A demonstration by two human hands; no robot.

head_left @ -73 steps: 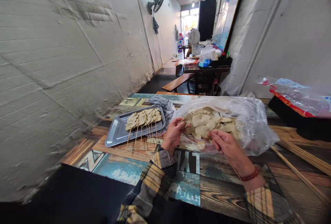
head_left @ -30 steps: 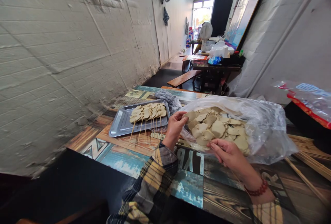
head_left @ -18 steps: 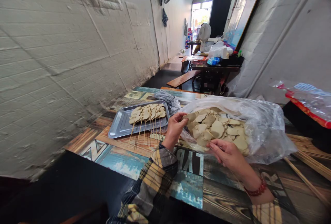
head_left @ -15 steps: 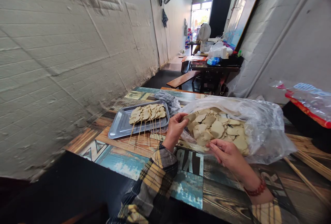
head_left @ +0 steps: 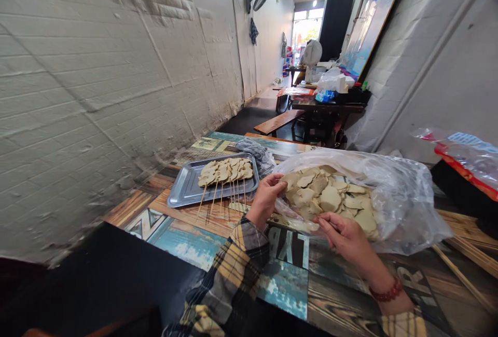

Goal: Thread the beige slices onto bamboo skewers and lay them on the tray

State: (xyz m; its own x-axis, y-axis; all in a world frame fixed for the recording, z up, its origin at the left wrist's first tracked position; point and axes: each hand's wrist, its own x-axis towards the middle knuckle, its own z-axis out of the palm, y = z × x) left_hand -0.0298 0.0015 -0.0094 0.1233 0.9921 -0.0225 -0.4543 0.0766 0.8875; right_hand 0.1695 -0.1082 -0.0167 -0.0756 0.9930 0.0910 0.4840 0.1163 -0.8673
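A clear plastic bag (head_left: 408, 202) lies open on the table, with many pale, flat, tan food slices (head_left: 330, 198) in its mouth. At the bag's left edge, my left hand (head_left: 266, 199) pinches one slice between thumb and fingers. My right hand (head_left: 344, 236) is closed at the near edge of the slices, its fingertips around what looks like a thin bamboo skewer, mostly hidden by the hand. To the left, a metal tray (head_left: 182, 191) carries several skewers threaded with slices (head_left: 225, 170), their bare stick ends jutting over the near rim.
A grey cloth (head_left: 254, 151) lies between tray and bag. Loose bamboo sticks (head_left: 467, 277) lie at the right, beside a black container (head_left: 453, 184) with red-edged plastic packaging (head_left: 470, 168). Beyond the patterned table (head_left: 284, 287) stand a bench (head_left: 278, 121) and another cluttered table (head_left: 330, 104).
The view has shifted slightly, so the scene sits a little to the right and lower. Both hands keep nearly the same places at the bag, still closed.
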